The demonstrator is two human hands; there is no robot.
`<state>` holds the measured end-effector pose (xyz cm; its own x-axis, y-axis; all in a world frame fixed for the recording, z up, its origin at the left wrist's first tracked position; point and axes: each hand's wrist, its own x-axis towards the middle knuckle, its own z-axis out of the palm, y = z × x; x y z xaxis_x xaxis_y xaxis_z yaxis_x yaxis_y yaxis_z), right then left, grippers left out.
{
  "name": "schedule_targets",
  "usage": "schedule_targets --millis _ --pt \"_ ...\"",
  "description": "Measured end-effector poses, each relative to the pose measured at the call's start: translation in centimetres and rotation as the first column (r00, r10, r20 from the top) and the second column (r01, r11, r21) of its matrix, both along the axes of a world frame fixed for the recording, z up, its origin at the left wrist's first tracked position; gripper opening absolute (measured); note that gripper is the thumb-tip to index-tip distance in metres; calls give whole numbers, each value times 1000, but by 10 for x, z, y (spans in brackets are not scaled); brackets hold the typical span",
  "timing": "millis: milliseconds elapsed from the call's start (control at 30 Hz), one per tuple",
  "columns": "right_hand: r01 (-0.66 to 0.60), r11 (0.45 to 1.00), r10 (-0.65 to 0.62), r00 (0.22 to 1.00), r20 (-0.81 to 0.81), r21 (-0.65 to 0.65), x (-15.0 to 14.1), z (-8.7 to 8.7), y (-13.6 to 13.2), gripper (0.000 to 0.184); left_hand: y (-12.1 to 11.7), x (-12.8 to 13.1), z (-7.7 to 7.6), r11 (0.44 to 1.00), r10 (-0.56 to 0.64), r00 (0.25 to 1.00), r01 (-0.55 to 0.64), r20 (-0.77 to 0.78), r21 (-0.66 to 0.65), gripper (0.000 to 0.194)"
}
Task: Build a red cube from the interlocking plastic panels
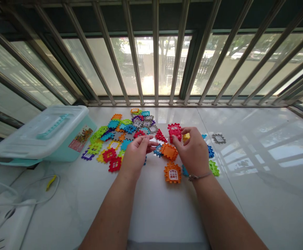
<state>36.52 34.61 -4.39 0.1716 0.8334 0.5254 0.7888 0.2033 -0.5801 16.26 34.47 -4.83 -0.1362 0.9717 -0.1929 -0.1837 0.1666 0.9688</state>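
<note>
My right hand (197, 151) grips a red block (174, 131) of interlocking toothed building tiles between thumb and fingers, raised on its edge. To its left, my left hand (136, 156) hovers with fingers stretched toward the right; no piece shows in it. Between the hands are an orange tile (169, 151) and a blue window tile (157, 150). Nearer to me sits an orange tile with a white window (172, 173). A red triangular piece (161, 135) lies just beyond the left fingertips. Yellow, blue and green pieces are partly hidden behind my right hand.
A heap of colourful tiles (127, 128) spreads left of centre. The lidded turquoise storage box (60, 139) stands at the left, with a white cable (55, 194) nearer me. On the right lie a grey window tile (219, 139) and a green tile (214, 168). Metal bars (155, 62) line the window behind.
</note>
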Motion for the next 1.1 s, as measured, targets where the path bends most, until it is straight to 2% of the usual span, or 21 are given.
schedule_targets --millis 133,233,533,733,1100 --pt "69 993 -59 993 101 -98 14 -2 14 23 5 -3 -3 996 86 996 -87 -29 -16 45" --pt "82 985 -62 989 133 -151 16 -5 18 21 5 -4 -3 994 105 993 -105 -61 7 42" --pt "51 983 -24 988 154 -176 11 -15 21 19 2 -5 -4 997 59 982 -48 -181 67 30" --pt "79 966 -40 986 160 -245 7 -13 20 18 2 -6 -5 997 47 968 -30 -246 74 29" --pt "74 962 -27 984 174 -264 5 -9 19 17 3 -7 -7 997 -16 928 44 -372 67 31"
